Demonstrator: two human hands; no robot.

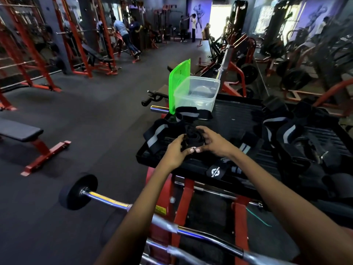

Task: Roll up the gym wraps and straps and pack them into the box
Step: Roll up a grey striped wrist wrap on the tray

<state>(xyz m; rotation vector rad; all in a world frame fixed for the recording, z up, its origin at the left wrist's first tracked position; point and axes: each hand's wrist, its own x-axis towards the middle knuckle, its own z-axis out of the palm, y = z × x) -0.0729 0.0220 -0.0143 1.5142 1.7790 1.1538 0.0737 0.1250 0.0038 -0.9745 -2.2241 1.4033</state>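
A black strap, partly wound into a roll, sits between my two hands on the black platform. My left hand pinches its left side and my right hand curls round its right side. The clear plastic box stands open at the platform's far edge, a dark roll visible inside. Its green lid leans upright against the box's left wall. Loose black wraps with grey stripes lie left of my hands, and more wraps are piled on the right.
A logo strap hangs over the platform's near edge. A chrome barbell with a black plate crosses below my arms. A red-framed bench stands on the floor at left. People train at red racks far back.
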